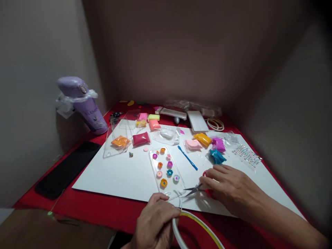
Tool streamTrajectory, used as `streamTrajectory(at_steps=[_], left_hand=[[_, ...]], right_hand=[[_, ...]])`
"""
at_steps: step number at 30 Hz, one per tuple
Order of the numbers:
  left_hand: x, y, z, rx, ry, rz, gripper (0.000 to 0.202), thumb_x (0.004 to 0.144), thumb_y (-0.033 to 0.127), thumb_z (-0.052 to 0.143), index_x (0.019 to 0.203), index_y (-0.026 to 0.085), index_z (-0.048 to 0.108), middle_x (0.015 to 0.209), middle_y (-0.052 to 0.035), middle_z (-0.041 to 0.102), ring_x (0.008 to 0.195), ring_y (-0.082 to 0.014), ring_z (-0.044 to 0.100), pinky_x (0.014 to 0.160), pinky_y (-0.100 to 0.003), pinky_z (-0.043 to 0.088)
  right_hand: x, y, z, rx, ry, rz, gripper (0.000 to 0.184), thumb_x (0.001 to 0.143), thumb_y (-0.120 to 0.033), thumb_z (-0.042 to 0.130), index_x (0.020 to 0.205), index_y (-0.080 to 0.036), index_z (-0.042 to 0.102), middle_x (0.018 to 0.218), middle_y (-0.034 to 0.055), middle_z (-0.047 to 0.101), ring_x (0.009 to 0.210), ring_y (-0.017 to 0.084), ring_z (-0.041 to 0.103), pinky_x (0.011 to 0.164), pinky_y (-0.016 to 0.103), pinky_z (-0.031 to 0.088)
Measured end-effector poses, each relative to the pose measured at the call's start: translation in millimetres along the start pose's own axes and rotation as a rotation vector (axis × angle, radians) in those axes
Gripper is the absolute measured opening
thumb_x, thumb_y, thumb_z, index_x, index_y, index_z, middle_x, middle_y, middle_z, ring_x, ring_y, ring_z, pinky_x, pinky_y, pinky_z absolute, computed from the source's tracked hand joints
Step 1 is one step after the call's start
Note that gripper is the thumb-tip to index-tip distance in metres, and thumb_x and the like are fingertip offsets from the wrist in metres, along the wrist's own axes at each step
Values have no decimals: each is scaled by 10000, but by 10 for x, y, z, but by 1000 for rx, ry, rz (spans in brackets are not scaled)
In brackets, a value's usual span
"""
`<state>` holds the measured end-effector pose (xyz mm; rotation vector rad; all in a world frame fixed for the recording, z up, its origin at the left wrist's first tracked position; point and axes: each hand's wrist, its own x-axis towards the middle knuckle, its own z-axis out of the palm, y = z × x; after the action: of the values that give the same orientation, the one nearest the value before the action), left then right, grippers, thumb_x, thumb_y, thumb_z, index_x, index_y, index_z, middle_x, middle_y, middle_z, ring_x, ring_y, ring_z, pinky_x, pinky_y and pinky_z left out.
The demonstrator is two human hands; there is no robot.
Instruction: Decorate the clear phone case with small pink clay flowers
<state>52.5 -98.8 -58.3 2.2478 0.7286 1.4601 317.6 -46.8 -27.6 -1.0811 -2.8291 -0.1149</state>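
Note:
My left hand (157, 219) is closed around a white loop with a yellow inner band (199, 221), which looks like a roll of narrow tape. A thin white strip sticks up from it by my fingertips. My right hand (230, 188) grips scissors (195, 189) with red handles. Their blades are a little apart and point left at the strip; I cannot tell if they touch it. Just beyond lies a clear phone case (153, 166) with several small clay flowers in orange, purple, pink, blue and white. Its lower edge is near my left fingertips.
On the white board (109, 183) lie a blue modelling tool (187, 157), several clay packets such as a teal one (217, 157), another clear case (107, 147) and a rhinestone sheet (247, 155). A purple bottle (89, 110) and a black phone (68, 167) are on the left.

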Motion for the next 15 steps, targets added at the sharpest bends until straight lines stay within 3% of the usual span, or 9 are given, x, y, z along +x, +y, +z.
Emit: streamTrajectory(at_steps=[7,15], left_hand=[[9,-13,-5,-15,-31,-44,117,963,164,453,1027,141,548,751,-54,677,652,-129,644,832,-349,543],[-19,-11,6,-134,19,-128,132,945,149,486,1055,148,559,741,-57,666,660,-140,641,817,-355,554]], right_hand=[[186,23,-50,57,-59,-58,231,839,-34,492,947,-226,561,852,15,590,721,192,456,670,331,266],[288,48,-73,127,-117,-82,277,834,-10,469,956,-247,547,845,4,566,727,196,418,679,339,237]])
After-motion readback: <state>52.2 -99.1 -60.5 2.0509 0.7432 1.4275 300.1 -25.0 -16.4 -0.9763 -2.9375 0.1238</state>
